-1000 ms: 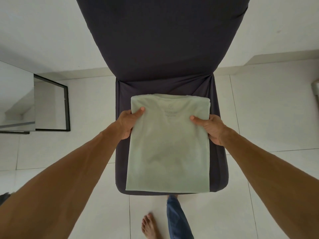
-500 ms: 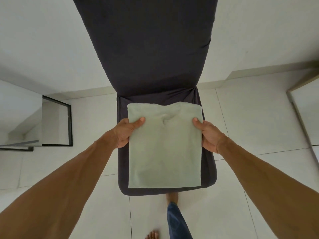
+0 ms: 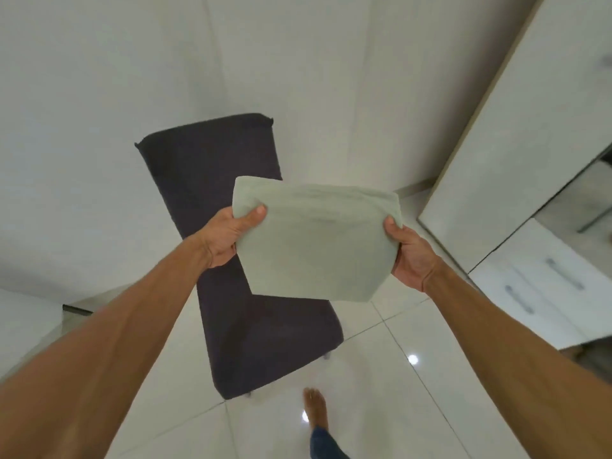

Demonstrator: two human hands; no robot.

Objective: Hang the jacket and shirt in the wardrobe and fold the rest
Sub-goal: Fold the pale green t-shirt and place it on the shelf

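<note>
White glossy floor tiles [image 3: 397, 376] and plain white walls fill the room. A dark fabric-covered chair [image 3: 212, 173] stands below and beyond the hands, and a white wardrobe [image 3: 530, 127] rises to the right of them.

The pale green folded garment [image 3: 314, 246] is in the air between the hands, clear of the chair seat. The left hand [image 3: 225, 236] grasps its left edge with the thumb on top. The right hand [image 3: 410, 256] grasps its right edge the same way. The garment is a compact, fairly flat rectangle, sagging a little at its near corner, so folding this piece looks finished. What likely remains is setting it down or putting it away. No jacket, shirt or other clothing shows, so I cannot tell whether the hanging part is done or how many pieces are left.

For moving, open floor lies below and right of the right hand, towards the wardrobe. The wardrobe's tall corner edge is near that hand. The drawers [image 3: 546, 293] beneath it, with their protruding handles, are lower and further right. The chair back sits just behind the left hand, with its seat edge under the garment's near corner. A bare foot [image 3: 314, 409] stands on the tiles below the hands, close to the chair's front.
</note>
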